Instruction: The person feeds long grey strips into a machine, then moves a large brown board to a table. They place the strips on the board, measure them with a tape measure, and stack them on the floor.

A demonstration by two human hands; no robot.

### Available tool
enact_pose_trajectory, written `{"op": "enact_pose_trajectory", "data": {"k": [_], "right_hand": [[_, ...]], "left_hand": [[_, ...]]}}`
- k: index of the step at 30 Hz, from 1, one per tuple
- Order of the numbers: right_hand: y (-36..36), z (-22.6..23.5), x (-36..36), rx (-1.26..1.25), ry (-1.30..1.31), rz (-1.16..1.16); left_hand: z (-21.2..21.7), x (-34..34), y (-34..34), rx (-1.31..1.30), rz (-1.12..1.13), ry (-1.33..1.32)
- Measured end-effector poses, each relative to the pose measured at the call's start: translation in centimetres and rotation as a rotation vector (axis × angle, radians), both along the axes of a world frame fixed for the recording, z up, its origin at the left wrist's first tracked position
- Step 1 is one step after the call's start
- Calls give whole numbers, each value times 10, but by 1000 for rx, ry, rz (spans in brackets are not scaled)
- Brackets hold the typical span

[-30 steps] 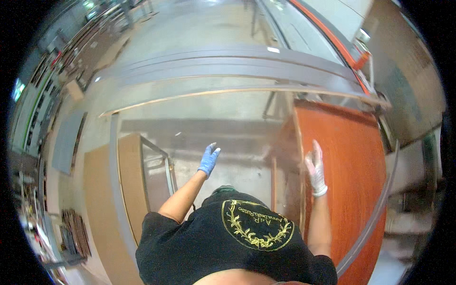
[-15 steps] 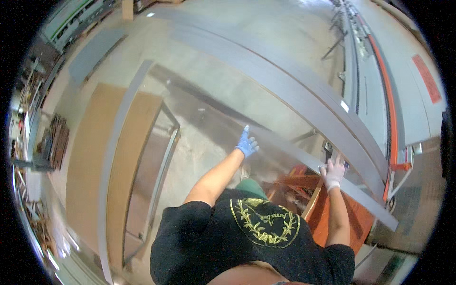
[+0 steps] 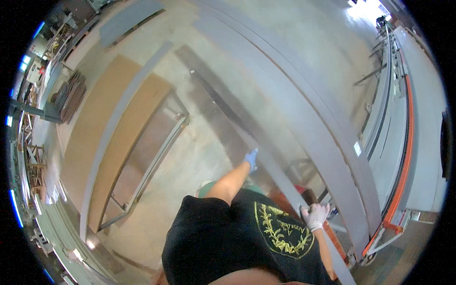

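A long, narrow grey metal strip (image 3: 279, 176) runs slantwise from the far left, past my front, to the lower right beside my right forearm. My left hand (image 3: 251, 159), in a blue glove, grips its near edge about midway, its fingers partly hidden. Closer to me, my right hand (image 3: 315, 216), in a whitish glove, holds the strip by its edge, with some fingertips showing on the far side. The far part of the strip looks dark against the floor.
Wide grey metal sheets (image 3: 304, 109) stretch along the right. Beyond them stands a long machine with an orange rail (image 3: 407, 142). On the left, brown boards (image 3: 107, 102) lie on a metal frame, with another grey strip (image 3: 118, 109) across them. Something red-orange (image 3: 336, 242) shows below my right hand.
My view has turned to the right. The strip now lies more steeply, its near end closer to my right side, and both hands have come along with it, still gripping.
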State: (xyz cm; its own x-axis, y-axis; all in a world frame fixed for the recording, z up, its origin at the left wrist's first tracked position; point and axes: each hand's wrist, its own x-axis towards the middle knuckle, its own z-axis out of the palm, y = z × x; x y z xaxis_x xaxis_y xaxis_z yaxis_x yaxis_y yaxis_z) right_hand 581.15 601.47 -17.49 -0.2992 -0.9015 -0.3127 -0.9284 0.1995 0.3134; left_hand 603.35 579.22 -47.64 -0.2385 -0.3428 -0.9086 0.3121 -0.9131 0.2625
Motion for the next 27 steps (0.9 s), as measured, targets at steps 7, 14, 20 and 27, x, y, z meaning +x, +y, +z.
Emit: {"op": "enact_pose_trajectory", "data": {"k": [7, 14, 20, 27], "right_hand": [[6, -1, -2, -123, -126, -50], [66, 42, -23, -472, -142, -62], [129, 66, -29, -711, -240, 80], [190, 68, -65, -787, -117, -167]], "left_hand": [[-42, -30, 11, 30, 172, 223], [100, -11, 58, -180, -38, 432], [172, 38, 6, -129, 104, 785], [250, 85, -1, -320, 85, 731]]}}
